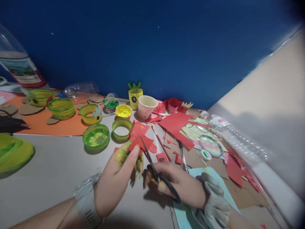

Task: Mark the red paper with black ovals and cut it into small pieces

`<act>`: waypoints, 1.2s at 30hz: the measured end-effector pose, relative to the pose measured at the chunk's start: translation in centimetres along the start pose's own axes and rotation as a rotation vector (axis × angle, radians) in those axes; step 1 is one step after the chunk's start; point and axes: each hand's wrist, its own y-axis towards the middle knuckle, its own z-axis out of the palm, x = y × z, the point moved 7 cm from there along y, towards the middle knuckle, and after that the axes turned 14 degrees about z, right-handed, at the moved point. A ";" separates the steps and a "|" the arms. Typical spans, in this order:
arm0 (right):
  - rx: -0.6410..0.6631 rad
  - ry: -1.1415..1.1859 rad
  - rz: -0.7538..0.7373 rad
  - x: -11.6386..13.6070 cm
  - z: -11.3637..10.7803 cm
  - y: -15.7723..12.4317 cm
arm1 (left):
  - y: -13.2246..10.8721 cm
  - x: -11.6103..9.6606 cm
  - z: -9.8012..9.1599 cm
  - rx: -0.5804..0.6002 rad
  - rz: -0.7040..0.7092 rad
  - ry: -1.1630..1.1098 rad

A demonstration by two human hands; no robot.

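A small piece of red paper (137, 143) is pinched between the thumb and fingers of my left hand (120, 173), which has green and yellow paint on it. My right hand (175, 179) is closed round the handles of black-handled scissors (155, 173). The blades point up and away, at the right side of the red paper, and look slightly apart. More red paper (175, 127) lies behind and to the right. A green and yellow ring (122, 128) and a painted plastic bowl (96, 137) stand beyond my left hand.
Paint cups (123, 111), a patterned paper cup (147, 108) and a yellow pineapple-like cup (135, 98) stand near the blue wall. Brushes (162, 143) lie beyond my right hand. A clear bottle (238, 140) lies at right; orange paper (64, 127) bears painted rings at left.
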 end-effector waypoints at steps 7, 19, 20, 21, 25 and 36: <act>0.043 0.029 -0.061 0.2 0.1 -0.1 | -0.2 0.5 -0.2 -0.030 -0.040 0.027; 0.087 0.015 -0.106 0.6 0.1 -0.6 | -0.5 1.3 -0.2 0.056 -0.083 0.034; 0.088 0.014 -0.106 0.6 0.1 -0.6 | -0.4 1.1 -0.2 0.049 -0.077 0.047; 0.087 0.013 -0.106 0.6 0.1 -0.6 | -0.4 0.9 -0.2 0.048 -0.075 0.055; 0.092 0.002 -0.105 0.7 0.1 -0.5 | -0.2 0.2 0.0 0.058 -0.062 0.051; 0.070 -0.027 -0.045 0.3 0.1 -0.4 | 0.3 -0.1 0.0 0.035 -0.039 0.057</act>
